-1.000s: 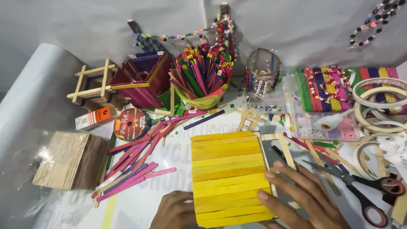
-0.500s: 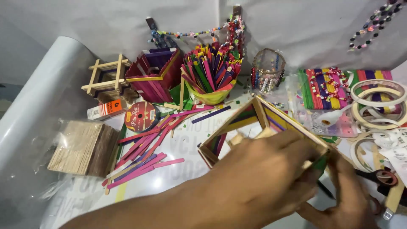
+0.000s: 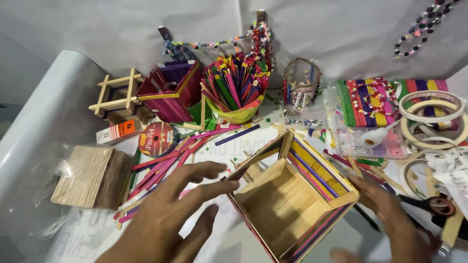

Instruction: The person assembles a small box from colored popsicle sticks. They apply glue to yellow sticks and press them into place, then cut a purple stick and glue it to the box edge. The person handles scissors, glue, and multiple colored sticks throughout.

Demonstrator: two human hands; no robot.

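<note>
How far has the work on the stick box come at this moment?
Done: the open-topped box of wooden craft sticks has a floor and four walls. In hand: the left hand touches its near corner; the right hand is beside it. Left: loose pink sticks lie unused.

I read even, soft overhead light, moderately bright. White backdrop slightly grey, no harsh glare. Left hand [image 3: 170, 219] and right hand [image 3: 390, 219] show motion blur. Clear plastic sheet [image 3: 44, 126] carries faint sheen. Edges bow slightly.

Two hands [image 3: 165, 219], one stick box [image 3: 292, 195]
</note>
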